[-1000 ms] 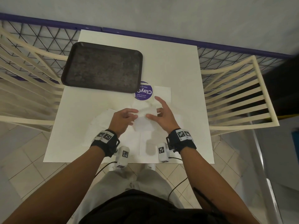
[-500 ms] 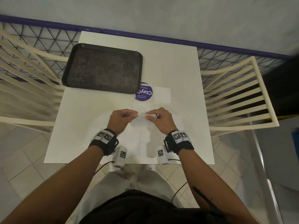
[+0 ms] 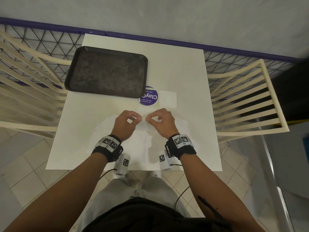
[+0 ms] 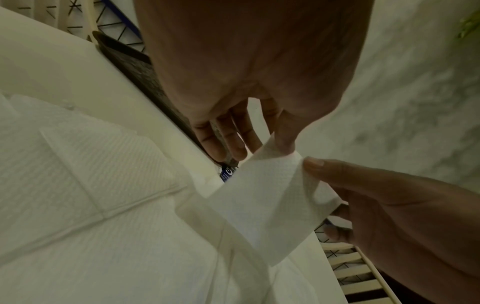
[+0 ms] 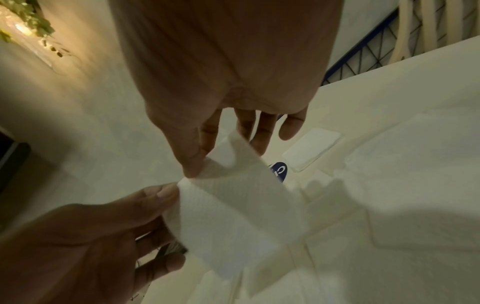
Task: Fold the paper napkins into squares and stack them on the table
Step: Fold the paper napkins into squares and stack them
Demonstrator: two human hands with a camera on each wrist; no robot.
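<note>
Over the near half of the white square table [image 3: 187,77]: we hold one white embossed paper napkin [image 4: 262,197] lifted clear of the surface, so we can bring its edges together in the air.
Left hand [image 3: 125,124]: thumb and forefinger pinch the napkin's upper corner; the other fingers [image 4: 228,133] hang loosely apart, kept out of the fold.
Right hand [image 3: 160,122]: thumb and forefinger pinch the neighbouring corner, almost touching the left hand's pinch, which we judge is to match corner to corner.
Napkin's lower part: it droops between our wrists toward the table; whether it touches we cannot tell.
Unfolded white napkins [image 3: 107,126]: spread flat under our hands, close by for the next turns.
Folded white napkin square [image 3: 168,98]: lying flat just beyond our hands, beside the round purple sticker [image 3: 150,97], likely the base of the stack.
Dark rectangular plastic tray [image 3: 107,72]: set at the far left, apart from the work.
Step, as we judge it: mid-fold, corners nearly aligned, crease not yet pressed.
</note>
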